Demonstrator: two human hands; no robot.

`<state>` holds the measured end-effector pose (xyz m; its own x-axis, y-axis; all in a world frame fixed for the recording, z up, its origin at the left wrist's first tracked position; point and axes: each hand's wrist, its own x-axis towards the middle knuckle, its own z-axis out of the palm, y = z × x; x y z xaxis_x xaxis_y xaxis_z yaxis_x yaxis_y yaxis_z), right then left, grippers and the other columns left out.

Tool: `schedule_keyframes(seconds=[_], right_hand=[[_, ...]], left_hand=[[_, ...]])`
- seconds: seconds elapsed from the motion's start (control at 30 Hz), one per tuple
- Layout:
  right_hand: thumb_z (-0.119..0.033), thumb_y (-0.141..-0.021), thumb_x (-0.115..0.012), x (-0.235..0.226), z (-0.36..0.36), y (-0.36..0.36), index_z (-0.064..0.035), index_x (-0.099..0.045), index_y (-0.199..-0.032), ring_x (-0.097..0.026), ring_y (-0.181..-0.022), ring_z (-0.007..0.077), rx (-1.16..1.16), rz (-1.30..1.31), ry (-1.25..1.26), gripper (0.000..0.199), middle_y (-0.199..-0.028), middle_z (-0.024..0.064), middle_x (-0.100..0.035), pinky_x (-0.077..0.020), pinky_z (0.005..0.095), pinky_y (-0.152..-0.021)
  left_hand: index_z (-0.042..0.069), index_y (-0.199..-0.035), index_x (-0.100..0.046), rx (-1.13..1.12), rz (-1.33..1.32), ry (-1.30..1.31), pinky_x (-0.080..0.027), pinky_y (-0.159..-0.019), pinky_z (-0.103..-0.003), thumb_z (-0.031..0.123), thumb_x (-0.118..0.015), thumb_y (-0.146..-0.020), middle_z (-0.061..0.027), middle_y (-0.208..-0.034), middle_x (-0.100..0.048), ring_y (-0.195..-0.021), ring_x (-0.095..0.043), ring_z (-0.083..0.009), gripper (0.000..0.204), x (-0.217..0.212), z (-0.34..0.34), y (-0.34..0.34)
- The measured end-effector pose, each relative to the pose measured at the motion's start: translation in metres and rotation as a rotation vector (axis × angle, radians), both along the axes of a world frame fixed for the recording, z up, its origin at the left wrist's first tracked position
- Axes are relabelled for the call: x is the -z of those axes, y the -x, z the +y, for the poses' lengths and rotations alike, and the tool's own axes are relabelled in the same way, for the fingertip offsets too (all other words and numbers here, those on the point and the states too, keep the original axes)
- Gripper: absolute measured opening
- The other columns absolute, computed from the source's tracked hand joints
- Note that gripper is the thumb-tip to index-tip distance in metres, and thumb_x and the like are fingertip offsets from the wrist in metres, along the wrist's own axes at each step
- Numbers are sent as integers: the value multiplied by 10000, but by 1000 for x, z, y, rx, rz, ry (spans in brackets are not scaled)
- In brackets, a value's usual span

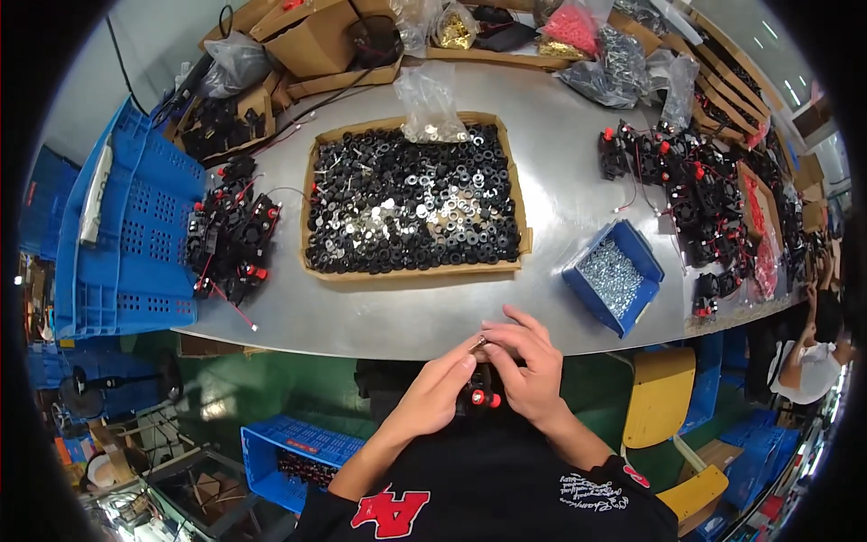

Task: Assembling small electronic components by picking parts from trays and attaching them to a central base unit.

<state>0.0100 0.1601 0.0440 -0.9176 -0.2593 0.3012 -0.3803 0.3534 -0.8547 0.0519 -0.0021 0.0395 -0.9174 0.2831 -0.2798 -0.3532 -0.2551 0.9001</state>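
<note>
My left hand (pixel 432 397) and my right hand (pixel 531 369) meet in front of my body, just off the table's front edge. Below the fingers shows a small black assembly with a red knob (pixel 485 397), held between the two hands and partly covered by them. At the fingertips of both hands is a tiny metal piece (pixel 478 343), too small to name. My left thumb and index finger are pinched together there; my right fingers curl in from the other side, index finger raised a little.
On the metal table (pixel 379 312) lies a cardboard tray (pixel 415 274) of black and silver washers with a plastic bag on it. A blue bin (pixel 591 294) holds small metal fasteners. Black assemblies (pixel 237 226) lie beside a blue crate (pixel 135 235); more (pixel 691 194) sit at right. A yellow chair (pixel 659 397) stands right.
</note>
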Motion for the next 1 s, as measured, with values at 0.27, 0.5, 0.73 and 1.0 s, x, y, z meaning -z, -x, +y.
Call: schedule_keyframes(seconds=[0.27,0.5,0.73,1.0], right_hand=[[-46,-783,-696,-9,-5,22,-64,-697,-945,-626,-1086,294,-25,81,-235,163,-997,80,-714,-435,404,-916],[-95,-821,-654,-59,-29,87,-42,-656,-944,-636,-879,337,-276,94,-469,134,-912,126,-661,-526,393,-711],[-201,-791,-695,-40,-42,204,-13,-648,-871,-631,-789,366,34,90,-902,210,-829,177,-660,-497,442,-701],[-117,-700,-615,-18,-39,223,-6,-647,-738,-612,-747,421,-16,119,-949,122,-734,215,-631,-492,486,-684]], left_hand=[[-53,-1260,-539,-119,-251,-250,-490,-833,-241,201,-457,-1015,-85,-1057,-654,-923,-620,-111,363,13,-12,35],[7,-1050,-585,-227,-346,-416,-524,-715,-237,196,-564,-964,-19,-864,-607,-729,-588,-71,209,7,-42,41],[55,-975,-553,-269,-272,-369,-437,-388,-212,232,-558,-948,-35,-792,-596,-518,-537,-81,179,10,-46,30],[25,-1064,-582,-323,-210,-238,-464,-657,-214,242,-542,-975,-8,-809,-585,-698,-549,-60,238,-2,-49,17]])
